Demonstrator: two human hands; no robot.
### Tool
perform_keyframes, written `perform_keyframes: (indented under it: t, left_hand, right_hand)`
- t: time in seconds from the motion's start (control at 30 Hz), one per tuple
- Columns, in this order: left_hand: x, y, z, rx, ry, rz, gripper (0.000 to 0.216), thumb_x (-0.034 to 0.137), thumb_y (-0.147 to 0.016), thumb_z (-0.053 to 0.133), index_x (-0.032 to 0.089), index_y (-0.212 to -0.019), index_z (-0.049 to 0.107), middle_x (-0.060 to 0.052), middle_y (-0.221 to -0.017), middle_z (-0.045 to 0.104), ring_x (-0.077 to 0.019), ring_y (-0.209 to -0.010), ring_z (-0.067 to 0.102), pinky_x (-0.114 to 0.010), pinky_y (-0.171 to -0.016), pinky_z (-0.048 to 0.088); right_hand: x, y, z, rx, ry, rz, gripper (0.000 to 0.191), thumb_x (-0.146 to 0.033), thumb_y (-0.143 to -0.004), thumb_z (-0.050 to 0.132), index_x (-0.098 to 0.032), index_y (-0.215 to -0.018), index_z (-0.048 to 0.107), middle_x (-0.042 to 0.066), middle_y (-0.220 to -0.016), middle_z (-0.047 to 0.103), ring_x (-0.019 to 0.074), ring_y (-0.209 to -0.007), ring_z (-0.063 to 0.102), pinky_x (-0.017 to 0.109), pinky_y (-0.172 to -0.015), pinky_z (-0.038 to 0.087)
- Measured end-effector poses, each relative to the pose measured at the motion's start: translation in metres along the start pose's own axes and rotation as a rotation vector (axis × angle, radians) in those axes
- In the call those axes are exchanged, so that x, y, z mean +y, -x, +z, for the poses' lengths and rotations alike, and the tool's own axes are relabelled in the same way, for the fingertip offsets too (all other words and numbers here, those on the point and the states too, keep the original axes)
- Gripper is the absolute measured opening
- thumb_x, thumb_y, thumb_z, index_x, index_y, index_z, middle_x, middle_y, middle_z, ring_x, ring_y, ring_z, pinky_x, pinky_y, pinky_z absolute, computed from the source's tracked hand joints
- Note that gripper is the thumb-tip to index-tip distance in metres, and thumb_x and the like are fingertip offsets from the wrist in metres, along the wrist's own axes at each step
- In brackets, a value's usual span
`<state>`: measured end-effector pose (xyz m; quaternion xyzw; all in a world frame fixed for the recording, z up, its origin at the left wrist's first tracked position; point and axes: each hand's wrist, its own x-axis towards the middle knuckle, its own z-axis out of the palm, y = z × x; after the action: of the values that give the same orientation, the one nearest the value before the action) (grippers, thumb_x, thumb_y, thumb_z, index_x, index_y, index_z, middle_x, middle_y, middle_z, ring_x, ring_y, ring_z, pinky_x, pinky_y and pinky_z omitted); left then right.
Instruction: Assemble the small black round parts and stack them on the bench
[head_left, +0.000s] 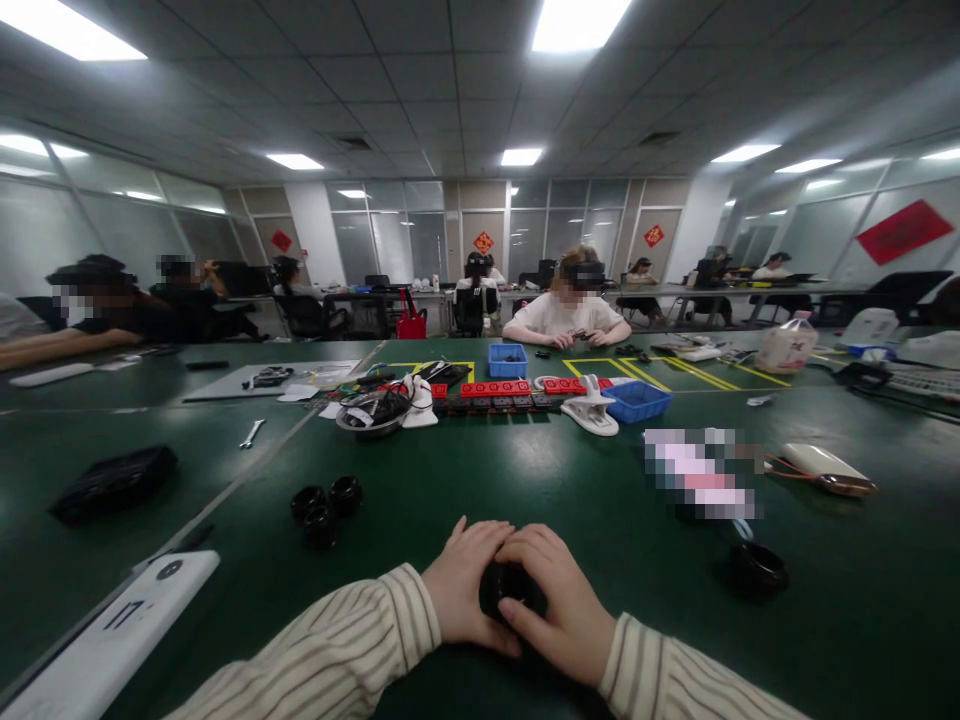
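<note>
At the table's near edge, my left hand (461, 590) and my right hand (571, 605) are wrapped around a glossy black round piece (513, 584). Its underside and much of its sides are hidden by my fingers and palms. My right thumb lies across its near side, and the fingertips of both hands meet over it. To the left, three similar black cup-shaped pieces (320, 524) stand grouped together. Another black ring-like piece (759, 570) sits alone on the right.
Left of me are a white device marked 17 (124, 625), a black box (116, 482) and a wrench (253, 433). Blue bins (636, 402), red strips (495, 389) and a white clip (591, 408) lie ahead. A person (570, 312) sits opposite.
</note>
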<state>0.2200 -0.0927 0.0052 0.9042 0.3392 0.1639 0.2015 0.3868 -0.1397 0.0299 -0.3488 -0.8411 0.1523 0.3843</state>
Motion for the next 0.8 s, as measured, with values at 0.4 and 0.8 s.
perform_keyframes:
  t: [0.4,0.8]
  left_hand:
    - [0.008,0.002,0.004,0.134,-0.045,-0.062,0.049,0.042,-0.049,0.076,0.021,-0.090,0.060,-0.003,-0.093,0.054,-0.0243,-0.094,0.051,-0.052,-0.101,0.019]
    - [-0.017,-0.008,-0.009,-0.115,0.168,0.151,0.074,0.051,-0.065,0.064,0.024,-0.128,0.037,-0.009,-0.131,0.044,-0.0294,-0.121,0.038,-0.053,-0.101,0.018]
  right_hand:
    - [0.001,-0.001,0.002,-0.041,0.036,0.106,0.014,-0.017,-0.072,0.051,-0.018,-0.086,0.053,0.006,-0.085,0.055,0.0201,-0.083,0.047,0.037,-0.077,0.040]
    - [0.000,0.001,-0.003,-0.122,-0.047,-0.099,0.024,-0.020,-0.078,0.046,-0.020,-0.101,0.052,0.006,-0.102,0.059,0.0211,-0.105,0.048,0.045,-0.100,0.026]
